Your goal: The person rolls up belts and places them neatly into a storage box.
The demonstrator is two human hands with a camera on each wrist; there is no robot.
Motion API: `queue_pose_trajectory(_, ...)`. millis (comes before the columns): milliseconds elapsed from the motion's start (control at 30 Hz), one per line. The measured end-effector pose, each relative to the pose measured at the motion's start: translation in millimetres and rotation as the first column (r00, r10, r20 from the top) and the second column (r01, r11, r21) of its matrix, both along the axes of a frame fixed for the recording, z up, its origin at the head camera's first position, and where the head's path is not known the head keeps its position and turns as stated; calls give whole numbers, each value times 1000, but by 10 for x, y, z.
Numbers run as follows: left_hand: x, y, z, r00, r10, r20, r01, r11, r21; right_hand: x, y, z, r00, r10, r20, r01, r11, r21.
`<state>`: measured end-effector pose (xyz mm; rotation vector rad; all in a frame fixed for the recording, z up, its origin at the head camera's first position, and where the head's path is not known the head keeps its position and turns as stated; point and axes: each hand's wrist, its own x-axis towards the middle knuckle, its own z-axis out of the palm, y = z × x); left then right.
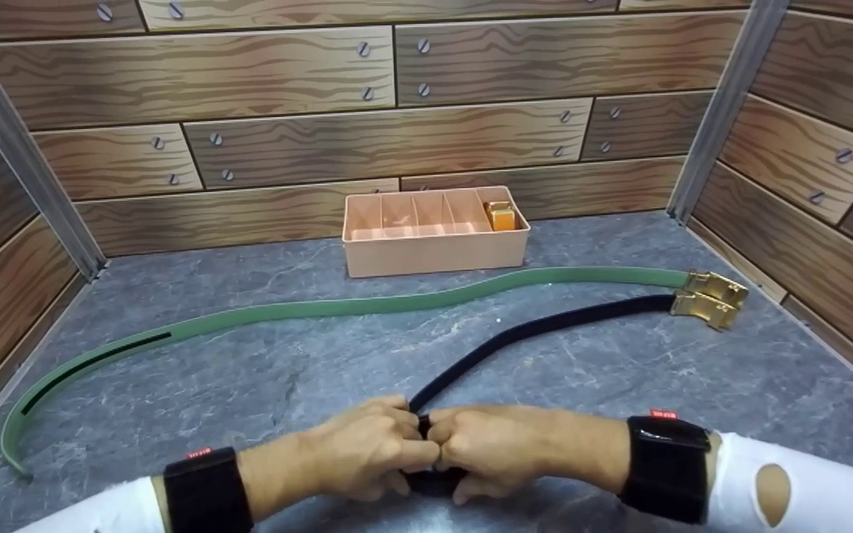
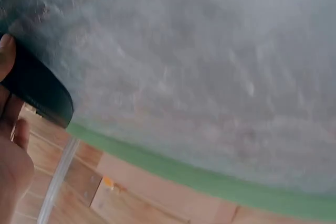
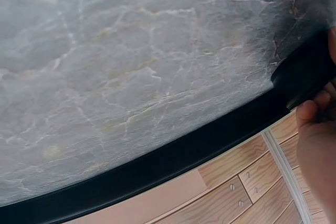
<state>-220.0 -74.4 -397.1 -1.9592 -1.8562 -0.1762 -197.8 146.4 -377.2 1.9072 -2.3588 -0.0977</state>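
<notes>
A black belt [image 1: 515,333] runs from its gold buckle [image 1: 704,309] at the right down to both hands near the table's front. There my left hand [image 1: 367,448] and right hand [image 1: 497,448] meet knuckle to knuckle, fingers curled and gripping the belt. A curved, bent-over part of it shows beside the fingers in the left wrist view [image 2: 39,87]. From the right hand, the strap stretches away in the right wrist view [image 3: 157,166]. The hands hide much of the held part. Behind lies a green belt [image 1: 367,305], its gold buckle [image 1: 723,285] beside the black belt's.
A pink divided box [image 1: 434,255] stands at the back against the wood-patterned wall [image 1: 286,74]. Gold and orange items [image 1: 501,216] sit in its rightmost compartment. Side walls with grey corner strips [image 1: 715,126] border the grey marbled table [image 1: 197,385].
</notes>
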Motion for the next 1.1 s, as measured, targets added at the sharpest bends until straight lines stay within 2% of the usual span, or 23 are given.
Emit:
queue_pose_trajectory(100, 38, 23, -16, 1000, 3, 16, -4, 999, 39, -5, 8, 8, 1000, 12, 8, -12, 1000, -14)
queue_pose_trajectory(233, 35, 1, 72, 998, 57, 17, -56, 997, -50, -36, 20, 34, 997, 71, 34, -70, 997, -19)
queue_pose_trajectory(333, 0, -29, 143, 990, 94, -103, -106, 987, -121, -45, 37, 58, 995, 99, 20, -99, 995, 1)
queue_pose_trajectory(433, -27, -34, 157, 964, 84, -252, -122, 983, -138, -25, 61, 77, 997, 79, 6, -79, 996, 34)
queue_pose_trajectory(500, -33, -24, 147, 949, 71, -306, -116, 985, -130, -5, 71, 88, 999, 48, -2, -47, 997, 55)
queue_pose_trajectory(567, -29, -13, 132, 941, 73, -330, -116, 987, -111, 14, 74, 91, 1000, 18, -15, -17, 998, 63)
queue_pose_trajectory(633, -18, 3, 117, 939, 80, -335, -117, 989, -89, 29, 72, 86, 1000, 5, -30, -4, 998, 57)
queue_pose_trajectory(733, 1, 33, 109, 949, 94, -301, -121, 990, -72, 34, 67, 75, 1000, 5, -28, -4, 999, 39)
queue_pose_trajectory(867, -11, 59, 134, 970, 65, -234, -96, 988, -122, 18, 64, 85, 1000, 14, -12, -13, 998, 59)
queue_pose_trajectory(900, -25, 56, 145, 971, 57, -231, -92, 986, -141, 14, 66, 90, 1000, 20, -16, -19, 997, 70)
queue_pose_trajectory(1000, -83, 41, 161, 969, 42, -244, -90, 978, -188, 6, 73, 98, 998, 55, -36, -51, 995, 90)
queue_pose_trajectory(1100, -127, 28, 151, 952, 38, -302, -100, 976, -191, 3, 92, 99, 997, 63, -51, -59, 995, 84)
